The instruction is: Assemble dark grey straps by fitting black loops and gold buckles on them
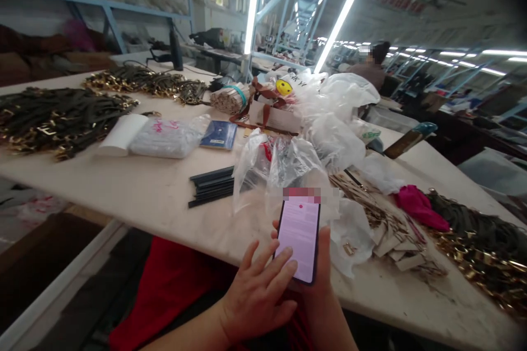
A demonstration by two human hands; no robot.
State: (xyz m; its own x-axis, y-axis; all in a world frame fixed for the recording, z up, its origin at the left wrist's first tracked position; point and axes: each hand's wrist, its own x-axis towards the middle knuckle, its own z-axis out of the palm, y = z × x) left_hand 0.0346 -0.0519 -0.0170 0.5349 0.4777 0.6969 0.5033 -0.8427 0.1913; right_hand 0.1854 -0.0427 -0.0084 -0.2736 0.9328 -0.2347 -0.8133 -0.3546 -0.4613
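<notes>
A smartphone with a lit, pale screen is tilted up over the table's near edge. My right hand grips it from below and behind, thumb along its right side and fingertips showing at its left edge. Over the lower part of the screen lies my left hand, palm down, fingers spread and holding nothing. The fingertips overlap the glass; whether they press on it I cannot tell. Just beyond the phone sits a crumpled clear plastic bag. Left of that bag is a stack of dark strips.
Dark straps with gold metal fittings are heaped at the left, with more straps at the right. A blue booklet, a bundle of sticks, light strips and a magenta cloth lie about. A person is farther back.
</notes>
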